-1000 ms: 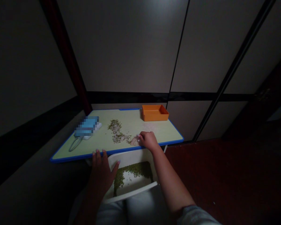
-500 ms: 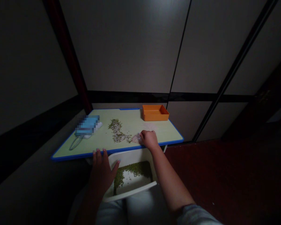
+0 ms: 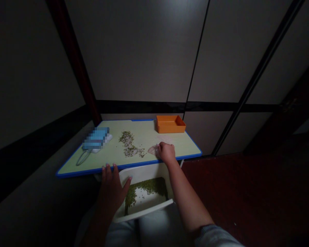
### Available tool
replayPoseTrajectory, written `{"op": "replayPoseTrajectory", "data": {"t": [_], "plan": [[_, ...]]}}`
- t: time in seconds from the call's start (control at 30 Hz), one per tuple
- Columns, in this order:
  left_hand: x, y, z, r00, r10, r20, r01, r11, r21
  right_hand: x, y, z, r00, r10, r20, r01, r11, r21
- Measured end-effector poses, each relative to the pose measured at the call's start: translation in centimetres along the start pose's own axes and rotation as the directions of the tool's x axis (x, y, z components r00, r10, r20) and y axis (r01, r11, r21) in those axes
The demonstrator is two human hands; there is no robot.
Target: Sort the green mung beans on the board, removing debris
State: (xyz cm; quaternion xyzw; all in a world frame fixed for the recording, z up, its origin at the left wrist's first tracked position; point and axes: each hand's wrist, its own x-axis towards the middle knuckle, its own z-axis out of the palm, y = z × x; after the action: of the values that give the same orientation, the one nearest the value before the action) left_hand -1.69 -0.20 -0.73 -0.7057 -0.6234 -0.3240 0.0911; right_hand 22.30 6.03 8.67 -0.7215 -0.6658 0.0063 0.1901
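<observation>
My right hand (image 3: 167, 152) is closed low over the front right part of the pale green table (image 3: 110, 159). Its fingers face a small pale pinkish patch (image 3: 152, 150), perhaps grains; what they pinch is too small to make out. To the left lie green and whitish grains (image 3: 130, 145), spread loosely in a bent band. My left hand (image 3: 113, 187) is open, its fingertips at the table's blue edge and its thumb over the rim of a white tub (image 3: 140, 214). Inside the tub, green grains (image 3: 154, 186) lie mostly along the far and left sides.
An orange box (image 3: 171, 128) stands at the back right of the table. A blurred-out blue object (image 3: 96, 138) with a grey loop (image 3: 82, 157) lies at the left. Behind the table rise dark panels (image 3: 144, 51); reddish floor (image 3: 221, 192) shows at right.
My right hand has shifted slightly right, and the pinkish patch beside it now sits farther from the green grains. The left hand and tub stay put.
</observation>
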Motion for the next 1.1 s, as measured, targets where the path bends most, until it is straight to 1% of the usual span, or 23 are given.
{"op": "replayPoseTrajectory", "data": {"t": [0.1, 0.33, 0.4, 0.5, 0.57, 0.63, 0.73, 0.8, 0.87, 0.93, 1.1], "plan": [[0.0, 0.0, 0.0, 1.0, 0.009, -0.014, -0.009, 1.0, 0.0, 0.0, -0.1, 0.3, 0.999, -0.041, 0.002, 0.041, 0.999, 0.014], [0.0, -0.2, 0.3, 1.0, -0.002, -0.015, 0.002, 1.0, 0.005, 0.4, -0.1, 0.8, 0.999, -0.04, -0.007, 0.04, 0.999, 0.004], [-0.1, -0.3, 0.3, 1.0, 0.0, -0.019, 0.0, 1.0, -0.003, 0.4, 0.0, 0.7, 1.0, 0.0, -0.019, 0.0, 1.0, -0.007], [0.0, -0.3, 0.3, 1.0, -0.001, -0.02, 0.001, 1.0, -0.014, 0.3, 0.2, 0.4, 0.994, 0.104, -0.045, -0.104, 0.995, 0.002], [0.0, -0.3, 0.3, 1.0, -0.009, -0.017, 0.009, 1.0, -0.017, 0.3, 0.3, 0.3, 0.989, 0.136, -0.052, -0.135, 0.991, 0.026], [0.0, -0.3, 0.4, 1.0, -0.019, -0.016, 0.019, 1.0, -0.015, 0.2, 0.2, 0.3, 0.993, 0.105, -0.049, -0.103, 0.994, 0.044], [-0.1, -0.4, 0.5, 0.999, -0.015, -0.028, 0.015, 1.0, -0.007, 0.4, -0.3, 0.7, 0.999, 0.005, -0.038, -0.003, 0.999, 0.049], [-0.1, -0.4, 0.6, 0.999, 0.003, -0.043, -0.003, 1.0, -0.005, 0.7, -0.5, 0.9, 0.999, -0.02, -0.035, 0.021, 0.999, 0.033], [-0.1, -0.5, 0.7, 0.998, 0.014, -0.054, -0.014, 1.0, -0.004, 1.1, -0.5, 1.0, 0.999, 0.014, -0.036, -0.014, 1.0, 0.003], [-0.2, -0.6, 0.9, 0.998, 0.012, -0.059, -0.013, 1.0, -0.007, 1.5, -0.1, 0.8, 0.996, 0.078, -0.052, -0.08, 0.996, -0.028], [-0.1, -0.6, 1.0, 0.998, 0.003, -0.059, -0.004, 1.0, -0.008, 1.9, 1.6, 0.2, 0.962, 0.224, -0.157, -0.233, 0.972, -0.039]]}}
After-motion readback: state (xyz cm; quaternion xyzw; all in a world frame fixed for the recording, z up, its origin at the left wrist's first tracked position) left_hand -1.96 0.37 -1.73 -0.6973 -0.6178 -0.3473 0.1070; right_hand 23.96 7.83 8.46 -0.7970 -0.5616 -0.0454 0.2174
